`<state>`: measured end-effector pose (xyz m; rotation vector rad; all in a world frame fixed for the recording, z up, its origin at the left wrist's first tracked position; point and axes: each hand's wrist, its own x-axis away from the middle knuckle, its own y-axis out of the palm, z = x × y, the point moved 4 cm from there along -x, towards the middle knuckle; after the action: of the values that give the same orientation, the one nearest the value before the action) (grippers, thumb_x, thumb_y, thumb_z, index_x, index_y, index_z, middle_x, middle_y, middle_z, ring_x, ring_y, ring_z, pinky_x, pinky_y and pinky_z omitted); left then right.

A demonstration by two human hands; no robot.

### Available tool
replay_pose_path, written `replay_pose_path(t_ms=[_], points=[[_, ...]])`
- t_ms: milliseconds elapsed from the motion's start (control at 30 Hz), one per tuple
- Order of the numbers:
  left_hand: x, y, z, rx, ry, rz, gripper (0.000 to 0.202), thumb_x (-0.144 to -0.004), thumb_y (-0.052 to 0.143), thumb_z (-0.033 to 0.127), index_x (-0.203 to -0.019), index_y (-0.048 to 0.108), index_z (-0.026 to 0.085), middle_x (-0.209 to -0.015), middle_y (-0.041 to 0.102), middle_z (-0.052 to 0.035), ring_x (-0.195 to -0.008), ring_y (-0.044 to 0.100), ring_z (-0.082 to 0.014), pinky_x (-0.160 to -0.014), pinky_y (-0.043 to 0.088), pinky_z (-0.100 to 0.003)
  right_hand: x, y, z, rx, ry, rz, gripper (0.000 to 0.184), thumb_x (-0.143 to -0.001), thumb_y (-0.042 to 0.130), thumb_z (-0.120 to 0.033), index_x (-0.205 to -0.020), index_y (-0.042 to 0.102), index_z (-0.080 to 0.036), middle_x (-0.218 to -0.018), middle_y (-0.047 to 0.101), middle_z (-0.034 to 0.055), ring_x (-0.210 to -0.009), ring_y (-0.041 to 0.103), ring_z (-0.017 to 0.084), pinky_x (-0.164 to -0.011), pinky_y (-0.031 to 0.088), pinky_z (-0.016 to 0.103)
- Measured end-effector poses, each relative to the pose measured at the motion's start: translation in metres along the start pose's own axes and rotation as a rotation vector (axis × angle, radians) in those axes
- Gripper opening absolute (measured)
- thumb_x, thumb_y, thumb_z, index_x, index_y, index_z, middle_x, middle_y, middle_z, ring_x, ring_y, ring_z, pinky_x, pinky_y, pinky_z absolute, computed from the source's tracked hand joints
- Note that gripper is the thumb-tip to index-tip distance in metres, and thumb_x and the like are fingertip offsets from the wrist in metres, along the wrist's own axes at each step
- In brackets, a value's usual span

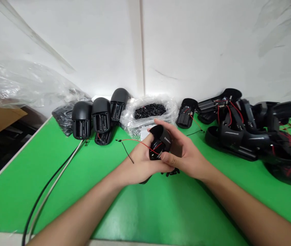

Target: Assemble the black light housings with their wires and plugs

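Observation:
Between my two hands is a black plastic housing [164,136], rounded at the top, with small light lettering on its side. My left hand [145,160] is closed round its left and lower part. On the right, my right hand [183,150] wraps its other side, thumb pressed near a small metal contact. A thin red wire [137,140] runs from the inside of the housing out to the left, and a short black wire [127,152] hangs over my left wrist. Small black pieces [171,172] lie on the table just below my hands, partly covered.
The green table [176,215] meets a white wall. Domed black housings [82,116] stand at the back left beside cables [50,191]. A plastic bag of small black parts [150,111] sits at the back middle. Wired black housings [237,136] are heaped on the right.

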<state>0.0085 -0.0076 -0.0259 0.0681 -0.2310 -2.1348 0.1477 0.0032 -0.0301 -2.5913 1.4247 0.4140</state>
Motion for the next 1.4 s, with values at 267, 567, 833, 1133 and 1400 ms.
replay_pose_path(t_ms=[267,567,833,1133,1400], points=[[-0.001,0.001,0.0,0.087,0.005,0.036,0.069,-0.073,0.081,0.01,-0.135,0.05,0.014,-0.102,0.064,-0.0021,-0.089,0.062,-0.0142,-0.082,0.053,-0.029,-0.001,0.003,-0.003,0.076,-0.01,0.054,0.062,-0.101,0.072,-0.036,-0.157,0.047,-0.032,-0.149,0.057,0.006,-0.139,0.057,0.024,-0.114,0.051,0.037],[-0.002,0.001,-0.004,0.075,0.057,0.05,0.059,-0.074,0.082,0.01,-0.126,0.055,0.014,-0.095,0.062,-0.0008,-0.084,0.058,-0.0122,-0.075,0.05,-0.027,-0.001,0.003,-0.008,0.125,-0.027,0.083,0.059,-0.102,0.071,-0.041,-0.155,0.048,-0.03,-0.144,0.06,0.0067,-0.133,0.059,0.023,-0.106,0.054,0.034],[0.002,0.006,0.002,0.058,0.018,0.077,0.052,-0.075,0.076,0.006,-0.123,0.056,0.016,-0.087,0.055,0.0031,-0.075,0.049,-0.0086,-0.079,0.049,-0.028,0.0,0.003,-0.009,0.127,-0.053,0.068,0.062,-0.101,0.072,-0.041,-0.157,0.048,-0.028,-0.142,0.061,0.0062,-0.136,0.058,0.022,-0.107,0.053,0.03],[0.004,-0.008,0.006,0.094,0.053,0.067,0.065,-0.088,0.083,0.023,-0.145,0.055,0.022,-0.115,0.067,-0.0018,-0.101,0.061,-0.0115,-0.087,0.051,-0.022,-0.007,-0.007,0.002,-0.234,-0.024,0.121,0.047,-0.105,0.069,-0.031,-0.151,0.06,-0.034,-0.156,0.058,-0.0016,-0.143,0.057,0.015,-0.119,0.047,0.027],[0.002,-0.007,0.008,-0.015,0.037,0.196,0.039,-0.094,0.074,0.028,-0.128,0.06,0.014,-0.088,0.062,0.0033,-0.075,0.054,-0.0068,-0.067,0.047,-0.018,-0.006,-0.005,0.002,-0.282,0.022,0.13,0.045,-0.104,0.071,-0.03,-0.148,0.063,-0.036,-0.155,0.06,-0.0039,-0.144,0.057,0.014,-0.123,0.044,0.028]])
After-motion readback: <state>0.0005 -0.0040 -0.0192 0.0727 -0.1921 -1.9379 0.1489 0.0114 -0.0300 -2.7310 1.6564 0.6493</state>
